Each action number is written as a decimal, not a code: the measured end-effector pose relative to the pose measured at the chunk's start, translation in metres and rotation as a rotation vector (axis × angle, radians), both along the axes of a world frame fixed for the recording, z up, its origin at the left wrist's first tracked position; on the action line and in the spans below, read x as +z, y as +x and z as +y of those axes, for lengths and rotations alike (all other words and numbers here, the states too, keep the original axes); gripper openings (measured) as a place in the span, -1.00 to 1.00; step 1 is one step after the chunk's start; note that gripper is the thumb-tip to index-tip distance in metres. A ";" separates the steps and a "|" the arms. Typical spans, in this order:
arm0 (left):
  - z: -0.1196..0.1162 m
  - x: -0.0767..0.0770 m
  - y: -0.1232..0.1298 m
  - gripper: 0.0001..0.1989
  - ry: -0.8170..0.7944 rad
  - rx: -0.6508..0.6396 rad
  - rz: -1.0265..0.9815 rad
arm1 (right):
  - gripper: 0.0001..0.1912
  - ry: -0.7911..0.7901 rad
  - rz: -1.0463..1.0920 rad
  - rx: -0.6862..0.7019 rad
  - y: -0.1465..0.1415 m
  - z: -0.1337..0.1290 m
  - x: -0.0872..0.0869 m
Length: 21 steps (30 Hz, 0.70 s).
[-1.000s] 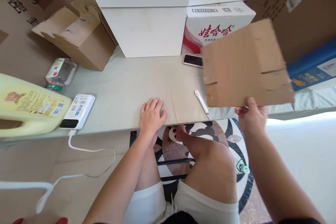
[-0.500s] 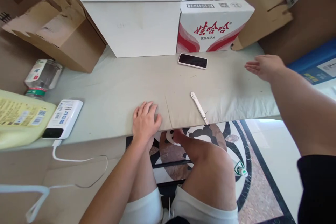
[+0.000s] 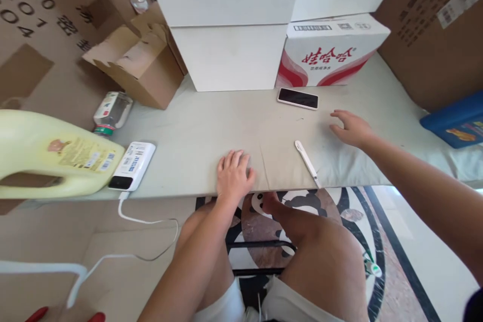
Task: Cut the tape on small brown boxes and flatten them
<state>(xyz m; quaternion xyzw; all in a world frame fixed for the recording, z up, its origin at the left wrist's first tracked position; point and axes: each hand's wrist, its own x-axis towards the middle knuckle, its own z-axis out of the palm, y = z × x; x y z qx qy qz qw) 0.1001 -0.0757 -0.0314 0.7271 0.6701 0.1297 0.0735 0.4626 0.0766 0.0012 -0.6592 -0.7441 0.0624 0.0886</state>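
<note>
My left hand [image 3: 234,175] lies palm down near the front edge of the cloth-covered table [image 3: 196,136], its fingers spread and nothing in them. My right hand [image 3: 350,128] hovers over or touches the right part of the table, fingers apart and holding nothing. Between the two hands lies a slim white knife-like tool [image 3: 306,162] with a narrow metal-looking tip at the table edge. Behind it, a phone [image 3: 298,98] with a dark screen and pale rim rests before the boxes.
White cartons [image 3: 234,58] and a red-and-white water carton [image 3: 320,60] stand at the back. On the left are an open cardboard box [image 3: 158,78], a clear bottle [image 3: 113,110], a yellow jug [image 3: 75,153] and a cabled white power bank [image 3: 133,165]. A blue container [image 3: 455,123] stands right.
My right hand has moved left and inward over the table, fingers spreading. The cut cardboard piece beside the water carton is gone from view. My view has shifted left; my left hand stays put.
</note>
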 end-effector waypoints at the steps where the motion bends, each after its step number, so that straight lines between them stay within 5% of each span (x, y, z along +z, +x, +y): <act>1: -0.001 0.001 0.000 -0.55 -0.007 0.015 -0.006 | -0.45 -0.002 0.005 0.041 -0.016 0.004 0.005; 6: -0.008 0.000 -0.006 -0.57 -0.007 -0.032 -0.089 | -0.49 0.076 0.082 0.301 -0.129 0.020 0.019; 13: 0.000 0.008 -0.018 -0.61 0.019 0.049 -0.438 | -0.48 0.045 0.189 0.673 -0.351 0.045 0.044; 17: 0.003 0.010 -0.020 -0.71 0.125 0.039 -0.558 | -0.44 0.062 0.246 0.779 -0.471 0.056 0.070; 21: 0.004 0.006 -0.026 -0.75 0.181 0.033 -0.616 | -0.35 0.020 0.250 0.798 -0.550 0.061 0.083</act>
